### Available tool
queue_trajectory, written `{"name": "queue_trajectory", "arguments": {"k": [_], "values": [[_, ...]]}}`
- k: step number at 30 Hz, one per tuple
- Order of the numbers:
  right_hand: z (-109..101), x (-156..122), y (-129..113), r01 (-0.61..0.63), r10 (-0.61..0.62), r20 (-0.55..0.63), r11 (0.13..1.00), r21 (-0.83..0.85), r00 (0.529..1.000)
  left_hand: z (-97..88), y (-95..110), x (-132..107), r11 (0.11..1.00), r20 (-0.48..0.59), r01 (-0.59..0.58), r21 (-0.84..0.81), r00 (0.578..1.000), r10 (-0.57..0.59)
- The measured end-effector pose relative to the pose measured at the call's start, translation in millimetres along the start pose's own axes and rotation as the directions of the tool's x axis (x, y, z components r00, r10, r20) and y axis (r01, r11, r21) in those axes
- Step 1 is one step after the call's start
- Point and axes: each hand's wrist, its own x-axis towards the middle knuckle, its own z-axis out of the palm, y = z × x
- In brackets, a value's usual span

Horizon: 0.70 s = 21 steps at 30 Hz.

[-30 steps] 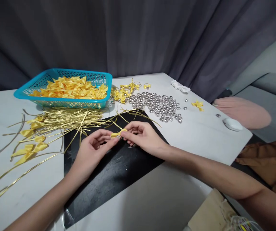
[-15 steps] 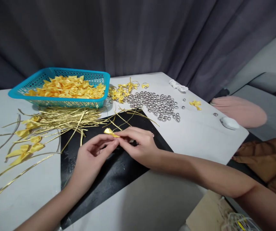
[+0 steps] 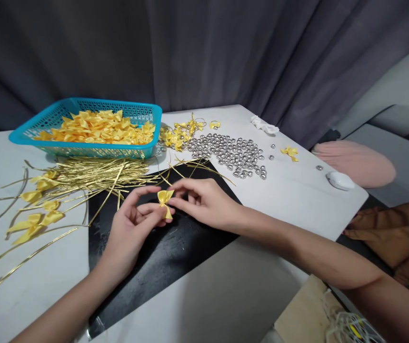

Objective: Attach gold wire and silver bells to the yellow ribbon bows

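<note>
A yellow satin ribbon bow [image 3: 164, 202] is held over the black mat [image 3: 175, 267]. My left hand [image 3: 134, 216] pinches its middle and lower tails between thumb and fingers. The thumb and forefinger of my right hand [image 3: 206, 202] close at the bow's upper right tail; its other fingers curl inward. Behind the hands lies a pile of gold twist ties [image 3: 100, 174]. More bows, some attached to gold ties, lie at the left, among them a yellow bow [image 3: 31, 226].
A blue basket [image 3: 83, 146] full of yellow bows stands at the back left. Silver heart-shaped beads [image 3: 233, 152] spread to its right beside finished-looking bow pieces [image 3: 179, 133]. A white computer mouse [image 3: 340, 180] and crumpled white tissue [image 3: 264, 125] lie on the right of the white table [image 3: 297, 205].
The bow has turned from nearly flat to upright, its face now showing. My right hand has shifted slightly right and its fingers have moved to the bow's edge.
</note>
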Motion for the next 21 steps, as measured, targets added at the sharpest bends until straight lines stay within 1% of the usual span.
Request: {"name": "queue_trajectory", "arguments": {"k": [1,3,6,9,13,17,19,21], "values": [[-4.6,1.5,0.7,0.001,0.000,0.076,1.000,-0.015,0.997,-0.1,0.3,-0.1,1.000,0.005,-0.006,0.018,1.000,0.006],[-13.6,3.5,0.4,0.051,-0.042,0.157,0.997,-0.054,0.987,-0.3,0.2,0.3,0.999,0.011,-0.001,0.053,1.000,0.000],[-23.4,3.9,-3.0,0.120,-0.102,0.168,0.988,-0.100,0.981,-0.2,-0.9,1.7,0.995,0.011,0.020,0.099,1.000,-0.021],[-25.2,2.9,-5.1,0.160,-0.140,0.172,0.981,-0.107,0.975,-0.3,-1.4,1.9,0.994,0.011,0.032,0.105,0.999,-0.034],[-24.1,2.9,-3.2,0.105,-0.093,0.143,0.992,-0.077,0.985,-1.6,-0.3,1.1,0.997,0.041,0.063,0.036,0.997,-0.065],[-31.0,5.7,-2.3,0.065,-0.062,0.170,0.998,-0.017,0.983,-2.9,1.1,2.9,0.993,0.112,0.115,-0.008,0.987,-0.113],[-34.3,7.7,-2.0,0.042,-0.046,0.147,0.999,0.028,0.988,-2.6,1.9,4.3,0.991,0.138,0.131,0.026,0.981,-0.134],[-34.0,9.4,-0.8,0.004,-0.012,0.102,0.997,0.081,0.995,-1.6,2.9,5.0,0.987,0.146,0.117,0.110,0.980,-0.132]]}}
